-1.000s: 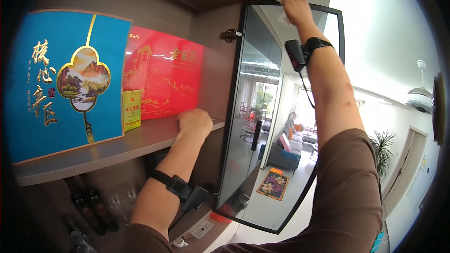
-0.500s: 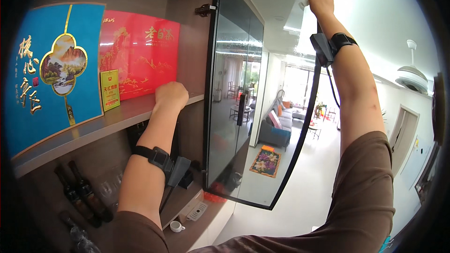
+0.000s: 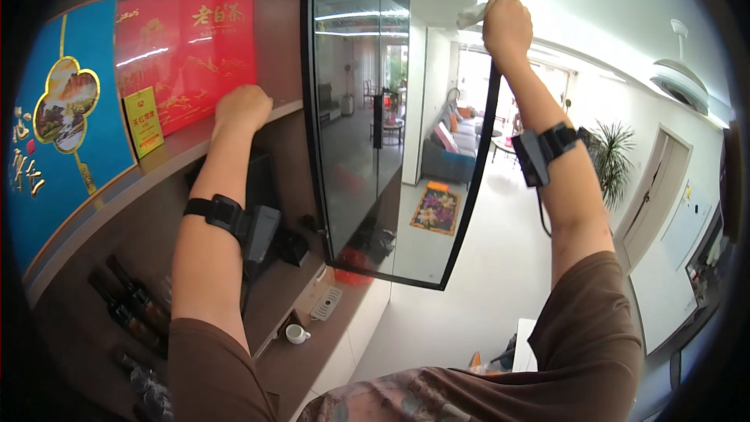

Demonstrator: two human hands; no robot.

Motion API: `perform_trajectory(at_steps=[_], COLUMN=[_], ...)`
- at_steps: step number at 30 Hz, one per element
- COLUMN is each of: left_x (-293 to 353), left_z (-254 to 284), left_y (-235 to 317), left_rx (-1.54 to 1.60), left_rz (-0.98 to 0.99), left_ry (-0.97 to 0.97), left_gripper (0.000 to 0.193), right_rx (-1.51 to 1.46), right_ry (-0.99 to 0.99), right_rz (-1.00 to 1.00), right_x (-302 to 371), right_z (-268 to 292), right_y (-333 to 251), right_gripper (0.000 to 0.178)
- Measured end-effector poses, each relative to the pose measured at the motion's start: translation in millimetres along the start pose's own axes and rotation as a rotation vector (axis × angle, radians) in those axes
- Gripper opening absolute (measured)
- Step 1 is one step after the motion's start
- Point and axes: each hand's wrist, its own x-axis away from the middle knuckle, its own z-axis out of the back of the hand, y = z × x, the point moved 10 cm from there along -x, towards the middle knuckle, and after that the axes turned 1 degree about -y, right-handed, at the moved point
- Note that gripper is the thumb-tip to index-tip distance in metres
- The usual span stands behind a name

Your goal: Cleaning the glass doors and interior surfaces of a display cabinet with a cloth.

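My right hand (image 3: 508, 27) is raised high at the free edge of a black-framed glass cabinet door (image 3: 476, 219), which stands swung out. Its fingers are closed round a crumpled white cloth (image 3: 471, 16) that pokes out on the glass side. At the edge of the upper shelf (image 3: 187, 141), my left hand (image 3: 244, 113) is closed like a fist, knuckles up. The fingertips are turned away, so whatever they hold is hidden. Behind that hand stands a red gift box (image 3: 207, 51), with a small yellow-green box (image 3: 144, 122) leaning in front.
A large blue box (image 3: 109, 125) fills the shelf's left. Below lie dark bottles (image 3: 129, 305); a white cup (image 3: 296, 334) sits on the lower counter. Through the glass show a sofa and a flowered mat (image 3: 436, 209). A ceiling fan (image 3: 680, 78) hangs at right.
The view has turned, so shelf, boxes and door sit further left. My right hand has slid a little lower along the door edge with the cloth. My left hand stays at the shelf edge.
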Motion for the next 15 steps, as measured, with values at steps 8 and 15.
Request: perform_trajectory(at_steps=[8,15], left_x=[-5.9,-17.0], left_z=[-6.6,-13.0], left_y=[12.5,11.1], left_rx=[-0.07,-0.127], left_rz=[-0.016,-0.084], left_ry=[-0.033,-0.049], left_gripper=[0.041,0.044], right_rx=[-0.235,-0.282], right_ry=[-0.042,-0.12], right_rz=[-0.094,-0.094], right_x=[177.0,256.3], right_z=[11.4,21.4], right_y=[33.5,33.0], right_gripper=[0.027,0.046])
